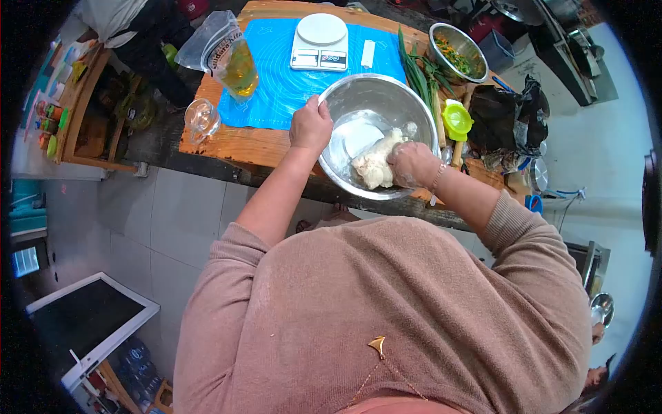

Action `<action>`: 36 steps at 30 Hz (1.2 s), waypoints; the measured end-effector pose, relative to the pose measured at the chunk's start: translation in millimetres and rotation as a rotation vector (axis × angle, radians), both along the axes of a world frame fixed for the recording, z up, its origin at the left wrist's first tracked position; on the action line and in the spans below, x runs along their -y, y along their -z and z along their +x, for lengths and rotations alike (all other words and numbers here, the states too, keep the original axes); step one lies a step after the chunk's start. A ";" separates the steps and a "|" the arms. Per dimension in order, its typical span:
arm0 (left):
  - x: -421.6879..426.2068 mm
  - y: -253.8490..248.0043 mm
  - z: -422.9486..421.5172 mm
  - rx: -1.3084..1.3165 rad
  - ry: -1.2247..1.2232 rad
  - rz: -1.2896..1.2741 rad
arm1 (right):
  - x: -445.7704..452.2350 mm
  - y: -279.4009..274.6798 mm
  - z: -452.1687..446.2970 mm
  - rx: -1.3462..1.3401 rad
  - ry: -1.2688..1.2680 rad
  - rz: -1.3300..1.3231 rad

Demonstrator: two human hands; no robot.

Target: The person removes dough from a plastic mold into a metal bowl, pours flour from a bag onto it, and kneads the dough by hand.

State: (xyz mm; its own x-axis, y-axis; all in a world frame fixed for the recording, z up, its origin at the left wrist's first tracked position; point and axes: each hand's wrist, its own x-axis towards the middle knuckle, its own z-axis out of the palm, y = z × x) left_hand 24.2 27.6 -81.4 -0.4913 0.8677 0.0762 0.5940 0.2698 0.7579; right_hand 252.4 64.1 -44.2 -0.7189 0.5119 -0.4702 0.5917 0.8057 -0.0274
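Wood showed at the near left of the bench [219, 147], where I saw a clear cup [202, 121] close to the edge. Just beyond it a pouch [239, 69] of yellow liquid stood on the blue mat [269, 76], and a strip of that mat lay between the pouch and the left hand [311, 127]. That grip was clamped on the bowl [414, 103] at its left rim; the dough lay to its right and nearer the wearer, apart from it. Beyond the bowl's far rim the scale [321, 41] sat on the mat.

From my remote seat, the relation that counted was inside the bowl. The dough [374, 163] lay in the near half, its long axis slanting from near left to far right, and the right hand [414, 164] touched it from the right side, so the right grip was the nearer. Its fingers curled down against the dough, but their tips were hidden and I could not tell whether they closed around it.

Steel showed left of the dough, so I reckoned the room lay that way; on the right, the bowl's wall was just beside the right hand. I could not tell whether the near rim overhung the bench. Leaves [414, 74] and a green tool [457, 119] lay near the right rim, with a second bowl [471, 45] and a dark bag [507, 117] farther right.
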 end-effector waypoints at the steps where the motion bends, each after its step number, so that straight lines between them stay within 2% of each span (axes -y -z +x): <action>1: -0.4 4.8 0.3 0.007 0.007 0.029 | -2.8 6.0 -6.5 0.041 0.006 -0.001; 3: -3.1 13.9 -2.8 0.012 0.015 0.092 | -8.4 15.3 -28.4 0.113 0.009 0.002; 11: -0.4 12.4 -3.1 0.042 0.024 0.105 | -34.2 24.3 -78.9 0.029 0.184 -0.056; 16: -2.5 13.0 -3.5 0.033 0.027 0.106 | -60.8 45.9 -94.7 -0.033 0.514 -0.150; 19: -5.3 9.6 -6.0 0.027 0.059 0.067 | -66.3 34.7 -97.5 -0.059 0.589 -0.179; 25: -8.2 10.6 -5.5 -0.044 0.054 0.119 | -79.7 71.5 -92.5 -0.305 0.787 -0.112; 28: -7.1 9.7 -6.1 -0.025 0.072 0.103 | -106.9 102.5 -90.9 -0.215 0.638 -0.196; 31: -7.5 5.8 -4.5 -0.068 0.072 0.127 | -104.8 89.8 -96.8 -0.297 0.867 -0.269; 35: -7.3 13.4 -5.8 -0.122 0.043 0.059 | -93.9 91.8 -99.1 -0.303 0.816 -0.173; 36: -10.7 14.3 -6.2 -0.134 0.034 0.049 | -79.3 79.0 -97.3 -0.405 0.804 -0.123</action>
State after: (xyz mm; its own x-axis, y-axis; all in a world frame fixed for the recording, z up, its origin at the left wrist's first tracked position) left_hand 18.0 38.4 -95.7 -0.4446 0.8771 0.1816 0.6987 0.2128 0.6830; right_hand 155.1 143.4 -123.1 -0.2886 0.8934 -0.3442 0.9007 0.1315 -0.4141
